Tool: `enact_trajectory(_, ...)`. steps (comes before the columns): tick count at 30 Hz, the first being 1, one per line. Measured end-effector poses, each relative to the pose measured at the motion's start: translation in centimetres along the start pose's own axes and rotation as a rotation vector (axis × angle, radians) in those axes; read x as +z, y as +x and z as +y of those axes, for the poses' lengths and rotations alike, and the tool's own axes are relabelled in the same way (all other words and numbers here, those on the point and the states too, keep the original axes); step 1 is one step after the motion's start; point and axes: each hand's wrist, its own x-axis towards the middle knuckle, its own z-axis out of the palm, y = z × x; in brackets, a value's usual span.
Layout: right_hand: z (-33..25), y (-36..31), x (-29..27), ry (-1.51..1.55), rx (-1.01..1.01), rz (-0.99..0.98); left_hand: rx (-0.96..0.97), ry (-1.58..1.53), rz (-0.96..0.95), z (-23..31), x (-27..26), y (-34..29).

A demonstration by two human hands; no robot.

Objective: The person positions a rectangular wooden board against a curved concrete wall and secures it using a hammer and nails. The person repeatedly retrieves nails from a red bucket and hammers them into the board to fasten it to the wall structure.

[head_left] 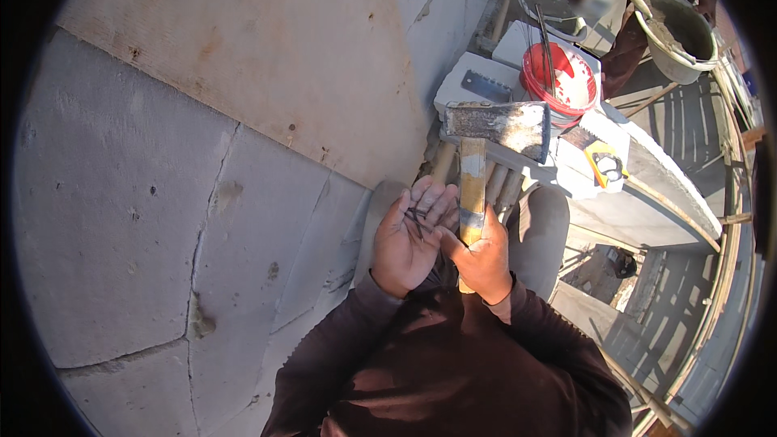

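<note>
My left hand (407,252) is turned palm up and cupped, and several thin dark nails (418,223) lie across its palm and fingers. Beside it, my right hand (484,256) is closed around the wooden handle of a hatchet (473,186). The hatchet stands head away from me, its broad, worn metal head pointing across to the right and speckled with pale residue. My right thumb reaches over toward the left hand's fingers, near the nails.
A wall of grey blocks (129,194) with a plywood sheet (267,40) rises at left. White blocks (455,95) carry a red bucket (534,73), a notched trowel (486,86) and a yellow-handled saw (600,163). Beyond, another person stands by a mortar bucket (688,71). Scaffold poles (732,194) curve along the right.
</note>
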Motion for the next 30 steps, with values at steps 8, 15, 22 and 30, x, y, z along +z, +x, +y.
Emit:
enact_trajectory(8,1.6,-0.8,1.4,-0.207,-0.035,-0.039,-0.01,0.049,-0.003,0.1,-0.6,-0.2)
enact_trajectory(15,1.1,0.9,1.6,-0.167,-0.041,0.06,0.047,0.17,-0.032,0.6,-7.0,1.6)
enact_trajectory(22,4.8,2.9,3.7,-0.115,0.041,0.051,-0.043,0.444,0.215,0.4,-3.2,1.3)
enact_trajectory(30,7.1,1.5,2.9,-0.241,0.02,-0.034,0.052,0.156,0.079,5.3,-8.6,6.4)
